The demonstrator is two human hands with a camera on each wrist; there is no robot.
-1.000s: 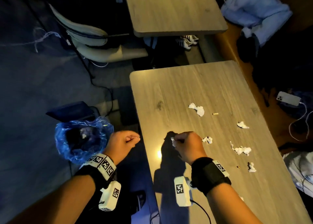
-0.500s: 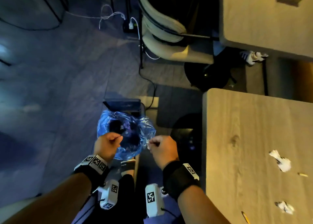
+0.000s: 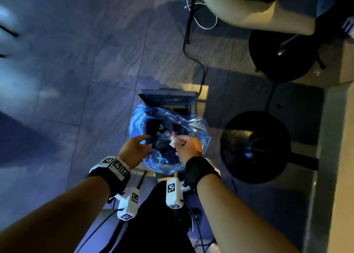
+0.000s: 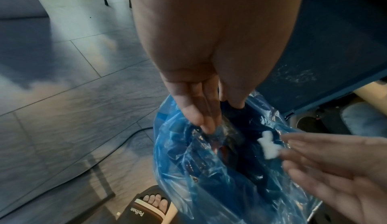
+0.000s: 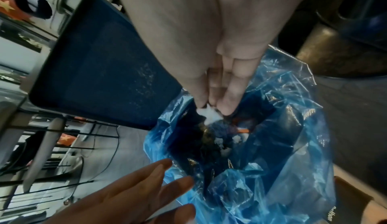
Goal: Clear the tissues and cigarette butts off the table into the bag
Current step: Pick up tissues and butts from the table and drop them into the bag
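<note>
The blue plastic bag (image 3: 193, 126) lines a bin on the floor, its mouth open below both hands. My right hand (image 3: 179, 140) pinches a small white tissue (image 3: 172, 142) at its fingertips over the mouth of the bag (image 5: 293, 153). The right wrist view shows the tissue (image 5: 209, 116) between the tips of my right hand (image 5: 211, 106). My left hand (image 3: 145, 143) hovers over the near left rim with fingers straight and nothing in it (image 4: 220, 116). White scraps and an orange-tipped butt (image 5: 243, 130) lie inside the bag. The other litter is out of view.
The bin's dark lid (image 3: 168, 97) stands up behind the bag. A round black table base (image 3: 254, 147) sits just right of it, below the table's edge (image 3: 342, 138). A cable (image 3: 201, 71) runs across the tiled floor. My sandalled foot (image 4: 150, 206) is beside the bag.
Both hands swung left from the table to over the bag. The left hand, which pinched something thin, now has straight, empty fingers. The right hand still carries the tissue.
</note>
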